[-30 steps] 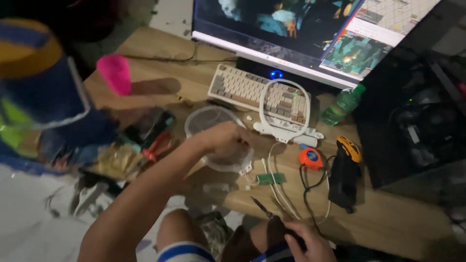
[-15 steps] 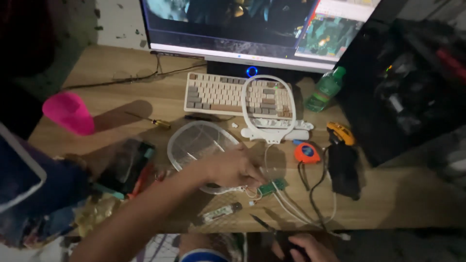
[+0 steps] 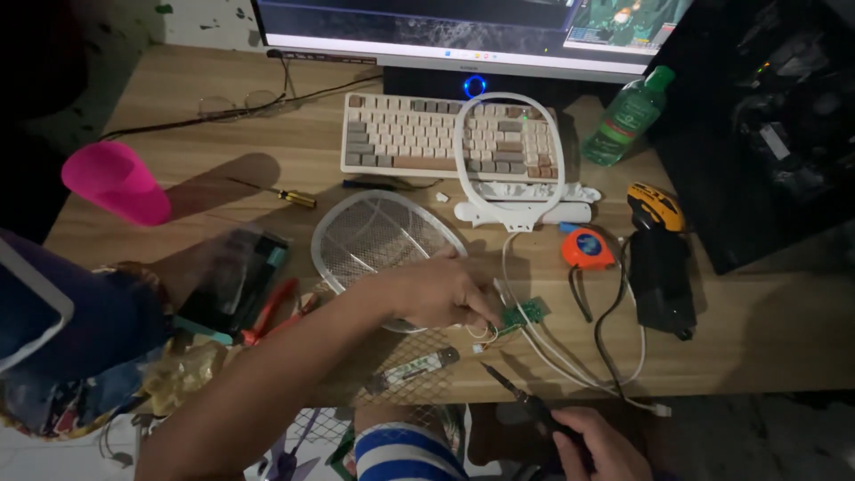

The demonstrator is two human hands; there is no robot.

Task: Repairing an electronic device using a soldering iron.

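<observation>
Left hand (image 3: 441, 294) pinches small green circuit board (image 3: 524, 313) near desk's front edge, beside one round mesh screen (image 3: 378, 240). Right hand (image 3: 597, 445), below edge, closed round dark thin tool (image 3: 521, 396). One orange tape measure (image 3: 587, 248) w/ bare wood around.

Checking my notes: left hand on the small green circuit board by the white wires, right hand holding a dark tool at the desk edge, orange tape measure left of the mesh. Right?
Not quite. In the head view the orange tape measure lies right of the mesh, not left. The left hand is at the green circuit board; the right hand holds the dark tool.
</observation>
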